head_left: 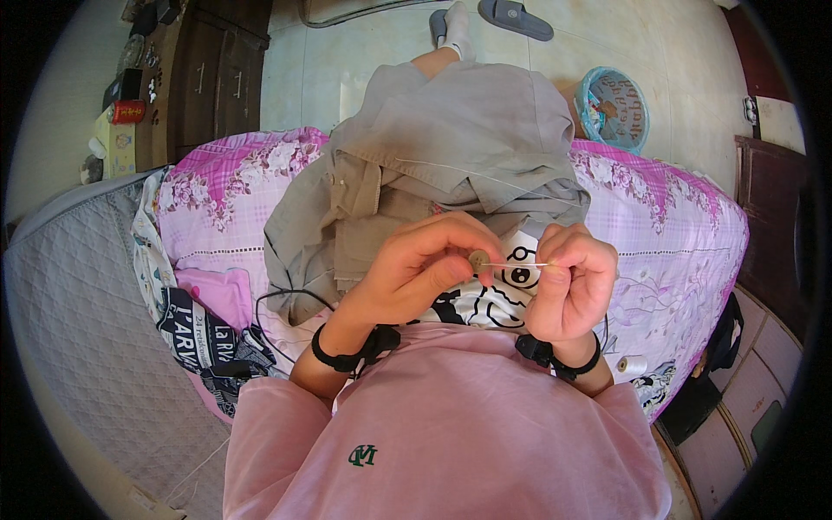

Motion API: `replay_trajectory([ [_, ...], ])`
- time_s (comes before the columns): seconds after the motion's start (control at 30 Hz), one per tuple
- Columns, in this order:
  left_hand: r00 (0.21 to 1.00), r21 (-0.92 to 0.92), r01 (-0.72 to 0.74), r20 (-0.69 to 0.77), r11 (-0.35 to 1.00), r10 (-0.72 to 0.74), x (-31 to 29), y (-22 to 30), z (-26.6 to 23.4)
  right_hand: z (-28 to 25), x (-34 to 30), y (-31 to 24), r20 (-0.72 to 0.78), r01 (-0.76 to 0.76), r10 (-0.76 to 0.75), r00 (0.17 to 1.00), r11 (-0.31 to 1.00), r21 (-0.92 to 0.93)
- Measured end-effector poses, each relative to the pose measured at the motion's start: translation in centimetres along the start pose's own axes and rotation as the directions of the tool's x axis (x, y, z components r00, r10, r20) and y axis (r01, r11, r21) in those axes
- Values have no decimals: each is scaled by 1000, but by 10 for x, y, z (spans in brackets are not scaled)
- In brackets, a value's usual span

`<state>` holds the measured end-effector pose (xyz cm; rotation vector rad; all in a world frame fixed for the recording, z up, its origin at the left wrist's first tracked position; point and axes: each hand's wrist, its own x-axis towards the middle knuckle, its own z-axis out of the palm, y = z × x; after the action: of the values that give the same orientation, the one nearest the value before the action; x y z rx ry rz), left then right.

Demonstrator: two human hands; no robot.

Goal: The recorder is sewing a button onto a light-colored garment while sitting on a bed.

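Note:
Pinched between the thumb and fingers of my left hand [425,264] is a small round olive-brown button [478,259]. My right hand [572,277] is closed, its thumb and forefinger gripping the end of a thin, straight, pale line [516,264], a needle or a taut thread; I cannot tell which. This line runs level from the button to my right fingertips. Beneath and beyond both hands, a crumpled grey-khaki garment [451,113] lies over my lap and legs. A fine white thread [494,180] trails across its folds.
Pink floral bedding [667,225] spreads on both sides. A white thread spool [632,364] lies to the right. Farther off are a blue-lined wastebasket [641,113], a grey slipper [517,19] and a dark wooden cabinet [212,78]. At left are a pink cloth [218,295] and a grey quilted mattress [69,321].

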<state>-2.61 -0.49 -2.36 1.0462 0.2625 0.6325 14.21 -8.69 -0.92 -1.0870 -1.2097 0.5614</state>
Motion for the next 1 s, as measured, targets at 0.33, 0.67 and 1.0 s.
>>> replay_trajectory([
  [0.33, 999, 22, -11, -32, 1000, 12, 0, 0, 2, -1, 4, 1, 68, 76, -69, 995, 990, -116],
  [0.67, 998, 49, 9, -55, 999, -6, 0, 0, 2, -1, 5, 1, 80, 92, -83, 993, 988, -121],
  [1.0, 999, 29, 0, -41, 1000, 1, 0, -5, -2, -2, 3, 1, 62, 97, -89, 994, 986, -134],
])
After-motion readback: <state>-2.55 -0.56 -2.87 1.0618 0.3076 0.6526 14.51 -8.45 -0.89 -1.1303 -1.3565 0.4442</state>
